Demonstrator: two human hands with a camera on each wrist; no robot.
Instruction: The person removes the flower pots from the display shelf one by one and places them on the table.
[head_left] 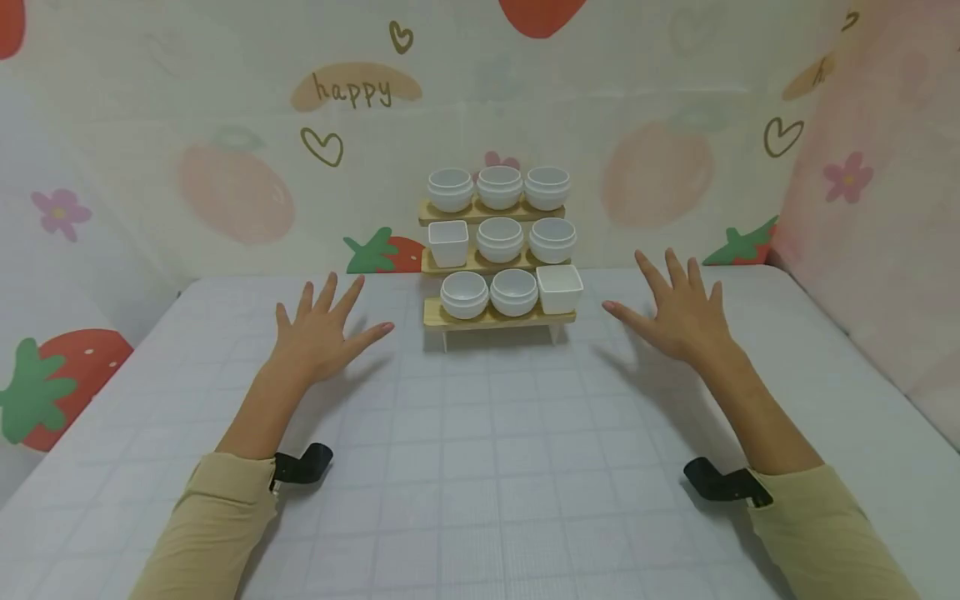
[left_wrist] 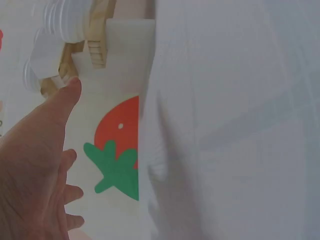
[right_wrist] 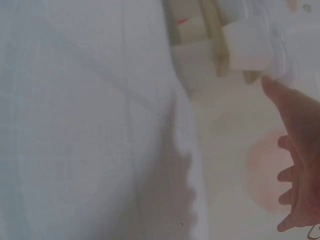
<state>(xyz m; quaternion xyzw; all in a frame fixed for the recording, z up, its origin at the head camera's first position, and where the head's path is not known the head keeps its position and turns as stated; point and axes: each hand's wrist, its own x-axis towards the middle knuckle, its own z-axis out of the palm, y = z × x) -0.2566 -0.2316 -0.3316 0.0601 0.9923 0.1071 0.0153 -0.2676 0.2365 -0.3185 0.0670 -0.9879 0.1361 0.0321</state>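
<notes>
My left hand [head_left: 313, 337] is spread over the table, left of a three-tiered wooden stand [head_left: 498, 318], and holds nothing. On the other side of the stand, my right hand [head_left: 682, 317] also has its fingers spread, with nothing in it. Three rows of small white cups fill the tiers. Most are round, such as the front-left round cup [head_left: 464, 297]. Square ones are the front-right square cup [head_left: 558, 290] and the middle-row square cup [head_left: 448, 244]. In the left wrist view, the thumb [left_wrist: 67, 97] appears in front of the stand's side; neither hand visibly touches it.
A white table [head_left: 465, 467] with a faint grid covering lies under both arms. Behind it hangs a pale backdrop [head_left: 525, 100] printed with strawberries, hearts and lettering. Black wrist mounts [head_left: 303, 464] stick inward from the beige sleeves [head_left: 210, 525].
</notes>
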